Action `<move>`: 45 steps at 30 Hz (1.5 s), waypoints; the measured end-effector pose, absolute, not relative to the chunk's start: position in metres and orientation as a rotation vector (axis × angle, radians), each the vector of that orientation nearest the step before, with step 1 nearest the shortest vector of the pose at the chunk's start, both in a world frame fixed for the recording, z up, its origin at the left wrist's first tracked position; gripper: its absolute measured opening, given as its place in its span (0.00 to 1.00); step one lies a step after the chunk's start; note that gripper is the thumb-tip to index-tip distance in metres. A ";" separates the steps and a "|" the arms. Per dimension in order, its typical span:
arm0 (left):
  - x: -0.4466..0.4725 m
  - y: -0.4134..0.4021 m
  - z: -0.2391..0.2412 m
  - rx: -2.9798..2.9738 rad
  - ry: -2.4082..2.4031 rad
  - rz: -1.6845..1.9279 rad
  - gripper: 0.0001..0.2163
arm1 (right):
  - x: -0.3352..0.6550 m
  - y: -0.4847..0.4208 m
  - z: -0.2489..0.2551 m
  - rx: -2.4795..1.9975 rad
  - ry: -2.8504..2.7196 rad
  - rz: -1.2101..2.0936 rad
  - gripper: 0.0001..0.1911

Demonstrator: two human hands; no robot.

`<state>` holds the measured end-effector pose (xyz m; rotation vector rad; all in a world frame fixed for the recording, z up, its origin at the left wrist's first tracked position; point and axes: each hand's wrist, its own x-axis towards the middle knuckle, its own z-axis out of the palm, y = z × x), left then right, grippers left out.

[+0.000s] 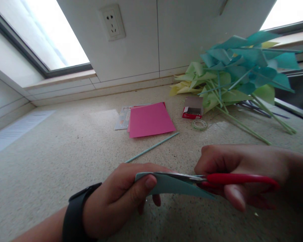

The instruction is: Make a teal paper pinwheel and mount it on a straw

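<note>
My left hand (121, 198), with a black watch on its wrist, pinches one end of a folded grey-blue paper sheet (174, 186) held above the floor. My right hand (239, 174) grips red-handled scissors (232, 179); their blades lie along the paper's top edge and point left toward my left thumb. Both hands are closed on what they hold.
On the speckled floor lie a thin teal stick (153, 147), a stack of pink paper (150, 119) over a printed sheet, a small red open box (192, 108) and a tape roll (199, 124). A heap of teal and yellow-green paper pinwheels (238, 74) on sticks fills the right.
</note>
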<state>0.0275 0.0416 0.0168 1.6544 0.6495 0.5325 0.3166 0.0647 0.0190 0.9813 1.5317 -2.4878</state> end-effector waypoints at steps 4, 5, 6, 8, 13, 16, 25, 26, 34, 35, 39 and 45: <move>0.027 0.041 0.015 1.626 0.659 0.534 0.18 | 0.318 0.066 0.019 0.975 1.531 -2.462 0.20; 0.026 0.041 0.014 1.620 0.658 0.537 0.18 | 0.318 0.066 0.019 0.984 1.536 -2.448 0.20; 0.026 0.041 0.014 1.616 0.656 0.539 0.18 | 0.318 0.067 0.020 0.998 1.543 -2.441 0.20; 0.026 0.041 0.014 1.614 0.641 0.544 0.18 | 0.318 0.067 0.022 1.020 1.557 -2.427 0.20; 0.031 0.043 0.021 1.609 0.657 0.538 0.19 | 0.319 0.068 0.027 1.064 1.607 -2.381 0.21; 0.031 0.042 0.024 1.579 0.701 0.482 0.21 | 0.322 0.070 0.026 1.079 1.627 -2.369 0.20; 0.018 0.048 0.013 1.476 0.675 0.403 0.32 | 0.326 0.073 0.021 1.071 1.739 -2.368 0.23; 0.018 0.049 0.013 1.449 0.670 0.403 0.32 | 0.326 0.073 0.021 1.084 1.776 -2.354 0.23; 0.028 0.051 0.017 1.206 0.573 0.551 0.32 | 0.327 0.077 0.015 1.016 1.892 -2.336 0.24; 0.029 0.052 0.017 1.181 0.546 0.566 0.34 | 0.328 0.078 0.014 1.003 1.910 -2.339 0.24; 0.035 0.054 0.020 1.165 0.476 0.640 0.34 | 0.331 0.079 0.014 0.975 1.981 -2.363 0.23; 0.035 0.056 0.014 1.176 0.419 0.717 0.38 | 0.329 0.076 0.011 1.085 2.217 -2.572 0.22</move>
